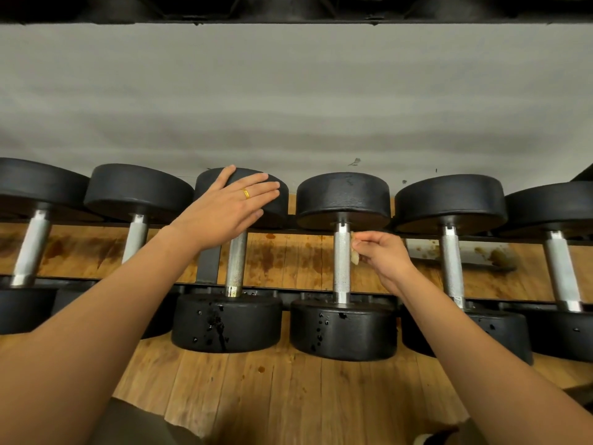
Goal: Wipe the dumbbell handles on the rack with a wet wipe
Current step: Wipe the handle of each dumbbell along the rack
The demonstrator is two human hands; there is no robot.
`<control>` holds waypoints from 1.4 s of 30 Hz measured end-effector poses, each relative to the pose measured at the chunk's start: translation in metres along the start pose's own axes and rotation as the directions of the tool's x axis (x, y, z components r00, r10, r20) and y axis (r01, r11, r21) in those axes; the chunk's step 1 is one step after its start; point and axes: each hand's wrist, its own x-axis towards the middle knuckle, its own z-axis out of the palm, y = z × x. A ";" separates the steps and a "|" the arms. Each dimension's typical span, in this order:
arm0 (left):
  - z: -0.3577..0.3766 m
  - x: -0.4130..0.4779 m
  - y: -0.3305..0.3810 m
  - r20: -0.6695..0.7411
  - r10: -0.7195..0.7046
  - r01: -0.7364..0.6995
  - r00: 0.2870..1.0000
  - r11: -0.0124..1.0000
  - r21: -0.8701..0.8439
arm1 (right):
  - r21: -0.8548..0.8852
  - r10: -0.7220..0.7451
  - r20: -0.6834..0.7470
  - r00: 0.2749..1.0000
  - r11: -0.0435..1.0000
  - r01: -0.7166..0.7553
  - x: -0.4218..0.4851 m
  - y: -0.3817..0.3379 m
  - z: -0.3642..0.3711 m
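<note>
Handle of the centre dumbbell stands just right of mid-frame on the rack. Right hand, fingers curled, pinches a crumpled wipe against the handle's right side. Left hand lies flat, fingers straight, on the neighbouring dumbbell's far head, left of centre.

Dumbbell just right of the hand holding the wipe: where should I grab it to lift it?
Hold that dumbbell round the middle of its silver handle, coming down from above. It is the only thin part, rough for grip, and lies bare between the two wide black ends, so the weight should balance.
</note>
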 end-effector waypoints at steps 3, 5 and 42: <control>0.000 0.002 -0.001 0.015 -0.003 0.002 1.000 1.000 0.025 | 0.025 -0.019 -0.042 0.999 0.999 0.020 0.005 -0.006 0.003; 0.001 0.002 -0.001 0.005 0.001 -0.001 1.000 1.000 0.023 | 0.016 0.007 -0.030 1.000 1.000 -0.006 0.004 -0.003 0.003; 0.005 0.001 -0.002 -0.046 0.005 -0.004 0.999 1.000 0.021 | -0.127 -0.072 -0.249 0.966 0.991 0.041 -0.024 -0.025 0.003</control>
